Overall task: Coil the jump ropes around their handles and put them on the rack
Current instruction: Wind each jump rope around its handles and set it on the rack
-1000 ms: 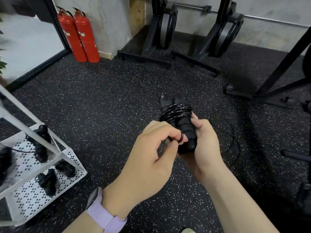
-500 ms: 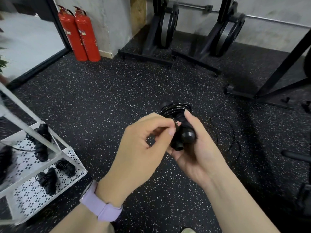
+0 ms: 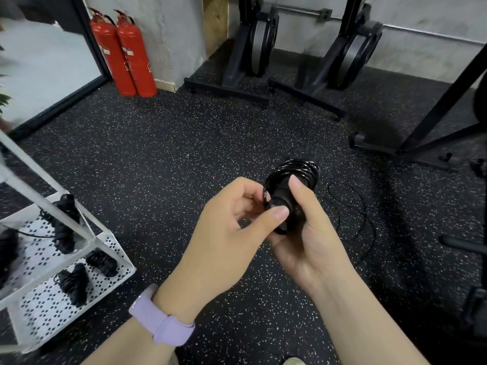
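The right hand (image 3: 313, 233) grips the coiled rope (image 3: 291, 185) by its handles, above the floor (image 3: 171, 154). The left hand (image 3: 232, 230) pinches the rope's end beside them. 4 coiled ropes lie on the rack (image 3: 116, 262).

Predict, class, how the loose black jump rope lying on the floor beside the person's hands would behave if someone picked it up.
The loose jump rope lies in thin, uneven loops on the speckled floor, so it probably hangs floppy and may tangle. Its cord looks very thin, so it is likely light. The rope wound on the handles keeps round coils, which hints at some springiness.
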Available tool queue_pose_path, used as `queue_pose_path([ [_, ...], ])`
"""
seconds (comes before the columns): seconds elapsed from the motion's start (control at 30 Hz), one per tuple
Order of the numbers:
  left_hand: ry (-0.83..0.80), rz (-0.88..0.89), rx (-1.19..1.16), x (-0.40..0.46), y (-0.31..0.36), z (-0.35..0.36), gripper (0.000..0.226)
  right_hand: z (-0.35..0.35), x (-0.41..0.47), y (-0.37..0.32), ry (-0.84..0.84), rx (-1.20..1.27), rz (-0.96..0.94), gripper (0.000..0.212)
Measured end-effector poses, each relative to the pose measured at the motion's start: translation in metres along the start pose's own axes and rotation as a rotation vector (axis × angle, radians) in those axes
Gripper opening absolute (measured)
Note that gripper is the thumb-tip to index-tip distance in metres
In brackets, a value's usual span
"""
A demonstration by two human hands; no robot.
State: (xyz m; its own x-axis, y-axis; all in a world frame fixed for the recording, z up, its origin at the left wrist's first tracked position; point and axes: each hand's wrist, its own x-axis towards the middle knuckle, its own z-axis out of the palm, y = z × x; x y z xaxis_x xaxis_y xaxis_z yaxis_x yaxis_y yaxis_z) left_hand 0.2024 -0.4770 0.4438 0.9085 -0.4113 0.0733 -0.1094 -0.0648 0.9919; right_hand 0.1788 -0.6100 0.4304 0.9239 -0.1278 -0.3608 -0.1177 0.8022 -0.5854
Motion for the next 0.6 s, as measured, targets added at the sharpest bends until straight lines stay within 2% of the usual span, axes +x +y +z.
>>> queue_pose_path([
  [0.1, 0.018, -0.011, -0.077, 0.0027, -0.001, -0.0045, 0.028, 0.0001, -0.0019, -0.0031, -0.029, -0.006, -0.012, 0.077],
  [0.2, 0.039, -0.026, -0.086, 0.0035, -0.0023, -0.0065, 0.029, 0.0011, -0.0025, -0.0028, -0.031, -0.014, -0.012, 0.08],
  [0.3, 0.056, -0.027, -0.105, 0.0047, -0.0039, -0.0087, 0.029, 0.0016, -0.0025, -0.0023, -0.024, -0.004, -0.014, 0.064],
  [0.43, 0.079, -0.04, -0.19, 0.0048, -0.0005, -0.009, 0.029, 0.0053, -0.0025, -0.0009, -0.042, 0.021, -0.02, 0.072],
  [0.6, 0.067, -0.045, -0.063, 0.0062, -0.003, -0.0089, 0.031, 0.0053, -0.0027, 0.0061, 0.029, -0.032, -0.025, 0.067],
])
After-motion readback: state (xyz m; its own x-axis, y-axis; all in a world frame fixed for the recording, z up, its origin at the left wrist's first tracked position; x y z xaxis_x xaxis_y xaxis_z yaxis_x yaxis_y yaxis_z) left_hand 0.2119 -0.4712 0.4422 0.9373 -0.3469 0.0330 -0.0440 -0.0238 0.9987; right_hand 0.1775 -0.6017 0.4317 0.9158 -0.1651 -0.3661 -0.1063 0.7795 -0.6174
